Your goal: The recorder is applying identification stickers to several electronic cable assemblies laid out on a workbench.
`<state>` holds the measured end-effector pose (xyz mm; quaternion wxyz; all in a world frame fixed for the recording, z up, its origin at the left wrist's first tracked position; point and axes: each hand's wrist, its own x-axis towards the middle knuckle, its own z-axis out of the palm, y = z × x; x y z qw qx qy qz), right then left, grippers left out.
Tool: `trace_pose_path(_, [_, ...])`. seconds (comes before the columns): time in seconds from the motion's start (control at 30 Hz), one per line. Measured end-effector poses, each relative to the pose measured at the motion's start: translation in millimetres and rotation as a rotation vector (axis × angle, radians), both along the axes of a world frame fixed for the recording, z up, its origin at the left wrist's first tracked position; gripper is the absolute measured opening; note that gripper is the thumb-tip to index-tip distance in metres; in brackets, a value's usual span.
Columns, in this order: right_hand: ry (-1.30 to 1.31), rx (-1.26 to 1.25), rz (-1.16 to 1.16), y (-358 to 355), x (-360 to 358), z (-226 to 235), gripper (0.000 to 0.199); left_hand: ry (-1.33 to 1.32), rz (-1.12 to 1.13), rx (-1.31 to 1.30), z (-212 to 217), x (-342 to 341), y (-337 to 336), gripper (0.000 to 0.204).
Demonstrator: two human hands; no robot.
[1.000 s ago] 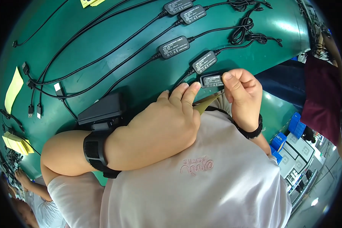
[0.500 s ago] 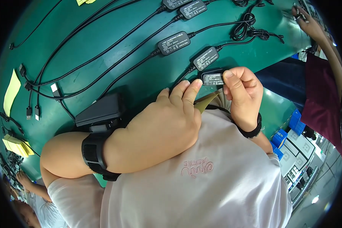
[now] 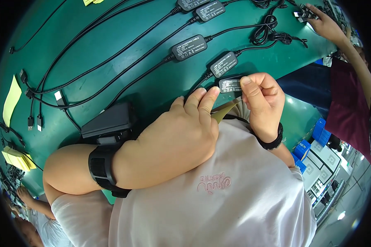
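A black cable's small rectangular box point(image 3: 230, 85), with a white-printed label on its face, lies between my hands at the table's near edge. My right hand point(image 3: 261, 101) pinches the box's right end between thumb and bent forefinger. From the left, my left hand point(image 3: 189, 123) reaches across, back upward, with its fingertips together at the box's left end; its thumb is hidden. A yellow-green piece of paper point(image 3: 224, 110) sticks out beside its forefinger; how it is held is hidden. Just beyond, a like cable box point(image 3: 224, 64) lies on the green table point(image 3: 152, 88).
More black cables with labelled boxes point(image 3: 189, 47) stretch across the table, their USB plugs point(image 3: 59, 99) at the left and coiled ends point(image 3: 264, 31) at the right. Yellow paper stacks point(image 3: 18, 158) sit far left. A co-worker's hand point(image 3: 323, 24) holds plugs at the upper right.
My hands and the cable box between them stay almost still. At the upper right, the co-worker's hand has moved leftward over the table with the plugs.
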<state>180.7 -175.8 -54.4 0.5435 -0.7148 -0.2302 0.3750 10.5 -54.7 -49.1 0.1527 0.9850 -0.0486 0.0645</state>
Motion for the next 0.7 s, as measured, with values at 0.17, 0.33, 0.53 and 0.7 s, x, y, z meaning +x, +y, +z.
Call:
trace_pose_path(0.17, [0.002, -0.036, -0.016, 0.5, -1.1, 1.3, 0.013, 0.01, -0.008, -0.001, 0.1, -0.3, 1.2, 0.016])
trace_pose_path(0.33, [-0.012, -0.031, -0.02, 0.1, -1.5, 0.4, 0.013, 0.013, -0.002, -0.005, 0.5, -0.4, 0.5, 0.016])
trace_pose_path(0.53, [-0.004, -0.004, -0.018, -0.7, -2.4, -2.5, 0.012, 0.019, -0.006, 0.008, 0.1, -0.8, 0.8, 0.015])
trace_pose_path(0.7, [-0.025, -0.018, -0.014, -1.1, -2.0, -2.1, 0.011, 0.013, 0.006, -0.007, 0.4, -1.0, 0.0, 0.015])
